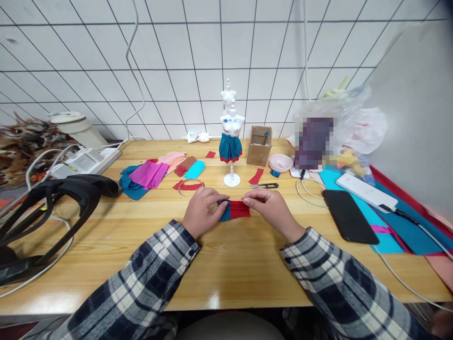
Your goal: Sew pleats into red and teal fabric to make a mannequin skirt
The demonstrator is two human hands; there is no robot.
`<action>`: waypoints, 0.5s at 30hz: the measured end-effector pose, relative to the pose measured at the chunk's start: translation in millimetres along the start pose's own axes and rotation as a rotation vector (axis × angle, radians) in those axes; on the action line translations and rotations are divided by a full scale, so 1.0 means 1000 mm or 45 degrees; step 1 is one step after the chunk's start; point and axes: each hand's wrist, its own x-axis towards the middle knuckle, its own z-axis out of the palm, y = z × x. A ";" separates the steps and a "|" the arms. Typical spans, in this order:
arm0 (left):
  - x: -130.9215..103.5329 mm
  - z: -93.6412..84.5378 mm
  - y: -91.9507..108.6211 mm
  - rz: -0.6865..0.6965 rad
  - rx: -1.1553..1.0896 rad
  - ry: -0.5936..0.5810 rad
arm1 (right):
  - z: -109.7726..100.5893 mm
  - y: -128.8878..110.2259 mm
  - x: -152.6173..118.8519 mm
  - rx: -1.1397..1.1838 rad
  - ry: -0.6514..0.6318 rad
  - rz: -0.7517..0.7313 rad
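Note:
Between my hands lies a small piece of red and teal fabric [239,209], its red part marked by fine pleats or lines. The thumb and fingers of my left hand [205,210] pinch its teal left end. My right hand [274,210] pinches at the upper right corner of the red part; whether a needle or pin is in those fingers is too small to tell. Just behind stands a small white doll dress form [232,123] wearing a teal skirt [230,147] with a red hem. Black thread snips [267,185] lie beyond my right hand, and a metal ring [184,190] beyond my left.
Fabric scraps [150,174] lie at the back left, near a black headset frame [88,208] and a power strip [88,163]. At the back stand a cardboard box [259,146] and a pink bowl [281,163]. A black phone [348,215], white power bank [366,191] and cables occupy the right.

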 end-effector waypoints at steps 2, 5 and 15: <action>0.006 0.001 -0.002 -0.030 -0.011 -0.077 | -0.013 0.004 0.006 -0.024 -0.084 0.027; 0.019 0.007 0.001 -0.061 0.034 -0.382 | -0.031 0.013 0.012 -0.015 -0.302 0.105; 0.044 0.029 0.007 -0.368 0.110 -0.659 | -0.037 0.025 0.015 -0.058 -0.481 0.224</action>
